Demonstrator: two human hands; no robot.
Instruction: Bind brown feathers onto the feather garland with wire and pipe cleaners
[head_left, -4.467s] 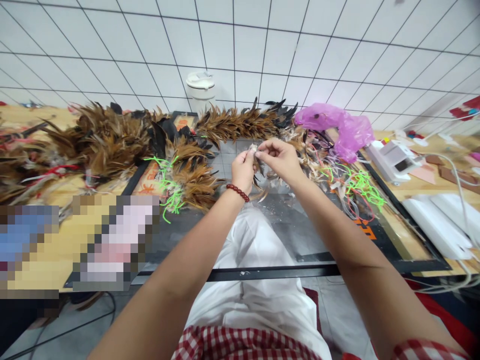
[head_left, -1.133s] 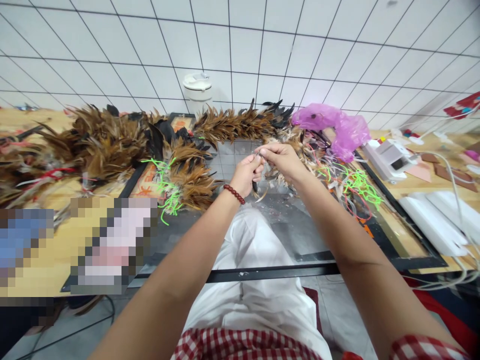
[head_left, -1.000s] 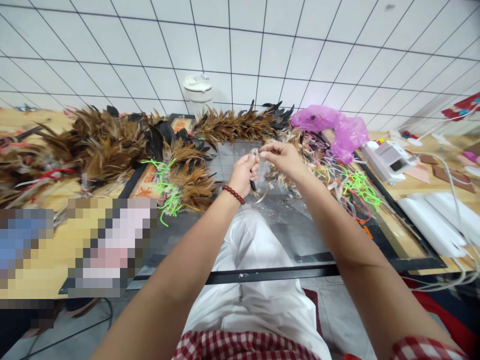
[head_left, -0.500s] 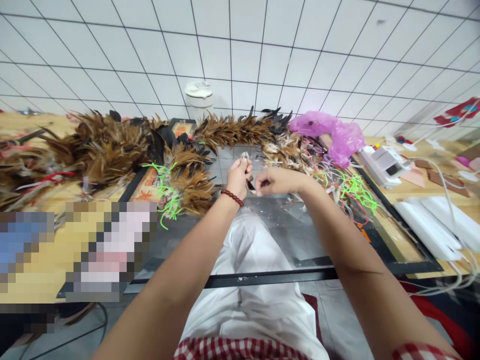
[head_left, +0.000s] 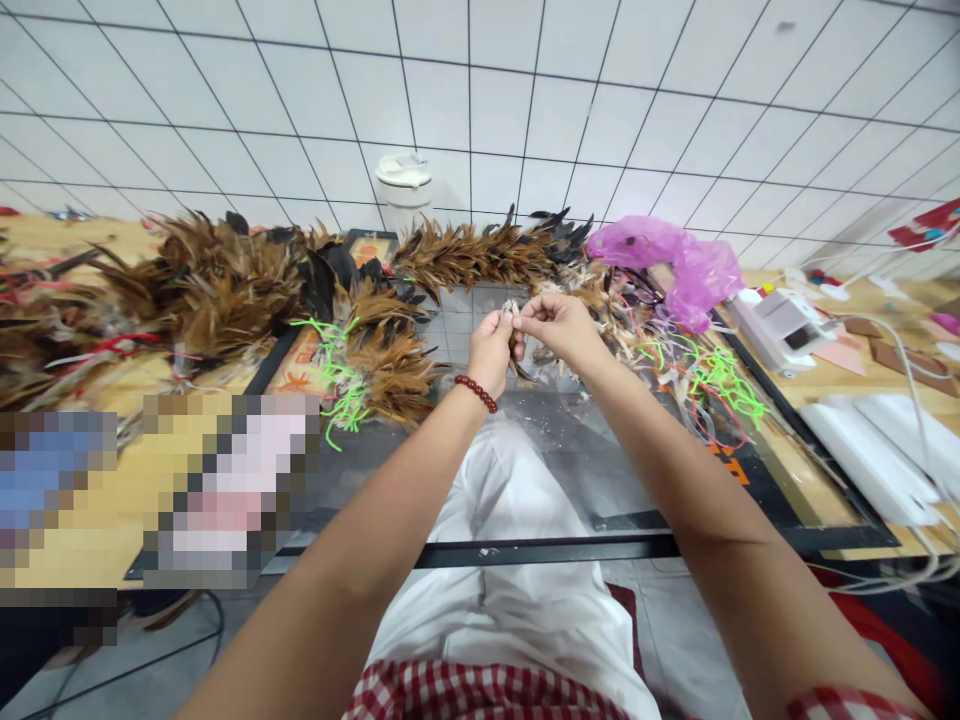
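- No word, brand or number is showing clearly enough to be read anywhere in the head view.
- Orange printed marks are showing on the black-framed mat [head_left: 757,480] lying on the bench, by its right edge and again at its left edge and far corner among the brown feathers [head_left: 390,365]; they are staying too small and cut off to make out.
- The small white device [head_left: 780,325] at the right is showing a dark panel with nothing legible on it.

Both bare forearms stretch forward, converging. The left hand [head_left: 491,345] (a dark red bead bracelet [head_left: 477,392] on its wrist) and the right hand [head_left: 559,325] meet, fingertips pinched together.
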